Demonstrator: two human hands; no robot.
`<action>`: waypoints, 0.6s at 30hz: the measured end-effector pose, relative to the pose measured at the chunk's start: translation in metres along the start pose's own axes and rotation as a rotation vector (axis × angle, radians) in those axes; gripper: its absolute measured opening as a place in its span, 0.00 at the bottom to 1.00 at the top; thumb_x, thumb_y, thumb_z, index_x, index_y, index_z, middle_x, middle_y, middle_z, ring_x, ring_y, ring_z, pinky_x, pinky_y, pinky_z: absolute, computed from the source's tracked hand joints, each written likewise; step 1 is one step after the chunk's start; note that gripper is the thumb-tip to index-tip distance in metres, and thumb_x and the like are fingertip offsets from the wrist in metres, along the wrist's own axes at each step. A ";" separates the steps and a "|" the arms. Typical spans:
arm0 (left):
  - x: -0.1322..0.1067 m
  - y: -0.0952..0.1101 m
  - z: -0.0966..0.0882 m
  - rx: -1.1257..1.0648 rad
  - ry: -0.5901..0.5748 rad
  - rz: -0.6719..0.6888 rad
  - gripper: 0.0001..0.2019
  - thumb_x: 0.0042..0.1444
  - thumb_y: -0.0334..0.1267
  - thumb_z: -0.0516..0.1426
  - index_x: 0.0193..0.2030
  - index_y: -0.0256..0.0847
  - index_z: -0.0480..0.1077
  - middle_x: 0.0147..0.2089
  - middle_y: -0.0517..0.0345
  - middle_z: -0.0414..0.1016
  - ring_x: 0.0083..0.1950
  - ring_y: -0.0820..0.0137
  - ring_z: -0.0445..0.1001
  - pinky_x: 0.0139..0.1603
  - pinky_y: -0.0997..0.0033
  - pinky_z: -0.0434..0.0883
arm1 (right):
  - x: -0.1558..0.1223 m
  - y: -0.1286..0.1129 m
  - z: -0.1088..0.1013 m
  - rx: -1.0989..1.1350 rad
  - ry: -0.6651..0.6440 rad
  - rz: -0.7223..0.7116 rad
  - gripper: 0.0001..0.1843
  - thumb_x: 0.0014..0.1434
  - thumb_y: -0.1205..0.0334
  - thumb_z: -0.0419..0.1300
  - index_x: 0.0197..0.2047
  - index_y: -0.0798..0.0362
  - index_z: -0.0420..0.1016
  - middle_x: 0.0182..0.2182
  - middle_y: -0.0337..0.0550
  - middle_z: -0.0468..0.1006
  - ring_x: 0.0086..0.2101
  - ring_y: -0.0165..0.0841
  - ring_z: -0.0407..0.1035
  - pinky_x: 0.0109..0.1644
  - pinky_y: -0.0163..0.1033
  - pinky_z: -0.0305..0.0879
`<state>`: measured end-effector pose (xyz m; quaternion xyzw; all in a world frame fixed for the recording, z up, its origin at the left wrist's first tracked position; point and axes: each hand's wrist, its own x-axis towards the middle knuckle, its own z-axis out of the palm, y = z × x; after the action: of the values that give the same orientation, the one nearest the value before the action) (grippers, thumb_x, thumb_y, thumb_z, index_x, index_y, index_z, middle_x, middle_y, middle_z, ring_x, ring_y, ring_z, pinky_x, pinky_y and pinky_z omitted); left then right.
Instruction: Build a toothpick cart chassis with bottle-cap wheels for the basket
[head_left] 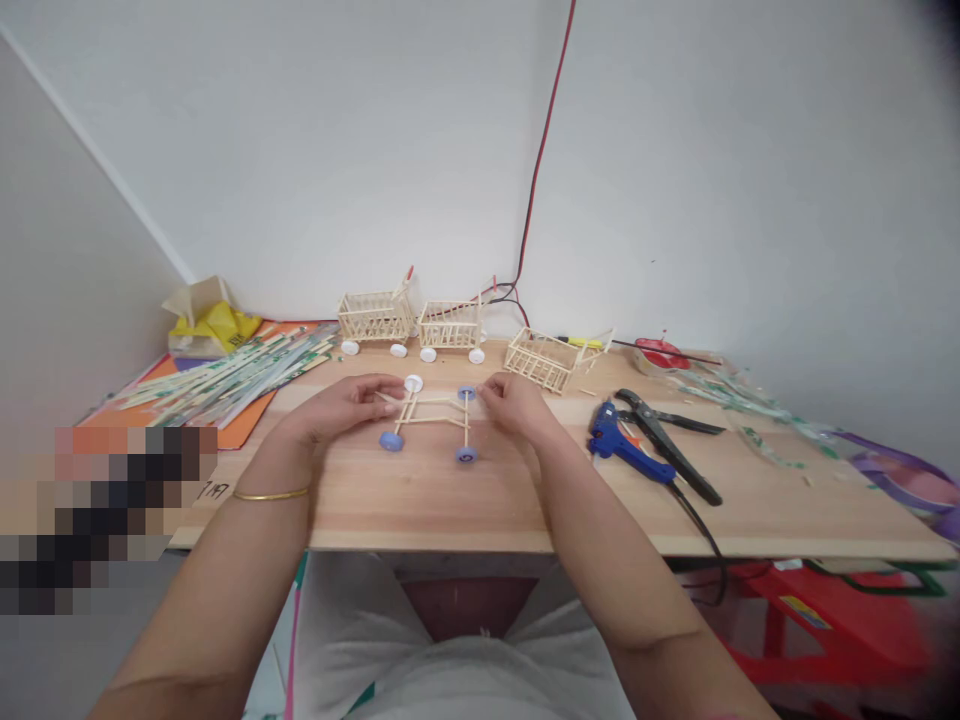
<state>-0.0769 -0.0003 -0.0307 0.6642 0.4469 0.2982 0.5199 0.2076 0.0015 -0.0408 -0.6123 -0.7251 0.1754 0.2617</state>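
A small wooden-stick frame [431, 412] with wheels lies on the wooden table [450, 500]: a white wheel [413, 383] at the far left, blue wheels at the near left [391, 441], near right [466, 455] and far right [466, 393]. My left hand [346, 405], with a gold bangle on its wrist, pinches the frame's left end near the white wheel. My right hand [516, 403] pinches the frame's right end by the far blue wheel. Both hands rest low on the table.
Two finished stick carts [375, 318] [451, 327] with white wheels stand at the back, a wheel-less basket [541, 360] beside them. A blue glue gun [626, 447] and black pliers [667, 445] lie to the right. Wrapped sticks [240, 375] are piled at left. A red stool [832, 610] stands below right.
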 end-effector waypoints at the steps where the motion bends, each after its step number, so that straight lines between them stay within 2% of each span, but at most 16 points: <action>1: 0.000 0.000 0.001 -0.010 0.004 0.001 0.27 0.41 0.43 0.67 0.51 0.42 0.74 0.52 0.48 0.75 0.45 0.63 0.74 0.47 0.63 0.71 | 0.000 0.000 0.000 0.001 -0.001 0.000 0.12 0.58 0.59 0.55 0.29 0.55 0.75 0.25 0.42 0.76 0.26 0.30 0.64 0.30 0.33 0.52; 8: 0.000 0.001 0.004 -0.061 0.025 -0.016 0.26 0.41 0.42 0.67 0.49 0.41 0.75 0.51 0.47 0.75 0.44 0.65 0.74 0.45 0.65 0.71 | 0.000 0.002 0.001 0.005 -0.001 -0.001 0.12 0.58 0.59 0.55 0.29 0.55 0.75 0.26 0.43 0.77 0.27 0.30 0.65 0.30 0.33 0.52; 13: 0.001 0.003 0.004 -0.044 0.019 -0.024 0.27 0.37 0.41 0.68 0.48 0.40 0.75 0.50 0.48 0.75 0.37 0.68 0.74 0.40 0.67 0.71 | 0.000 0.002 0.001 0.012 -0.013 -0.007 0.12 0.58 0.60 0.54 0.29 0.55 0.75 0.26 0.43 0.77 0.27 0.31 0.66 0.31 0.33 0.53; 18: 0.000 0.010 0.006 -0.018 -0.004 -0.066 0.28 0.36 0.40 0.68 0.48 0.39 0.74 0.41 0.52 0.77 0.34 0.69 0.73 0.37 0.69 0.69 | -0.001 0.001 0.000 0.041 -0.030 -0.015 0.11 0.57 0.62 0.55 0.28 0.56 0.75 0.24 0.43 0.76 0.26 0.30 0.65 0.30 0.33 0.53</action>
<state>-0.0689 -0.0037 -0.0227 0.6450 0.4649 0.2836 0.5361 0.2086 0.0003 -0.0417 -0.5987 -0.7298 0.1974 0.2645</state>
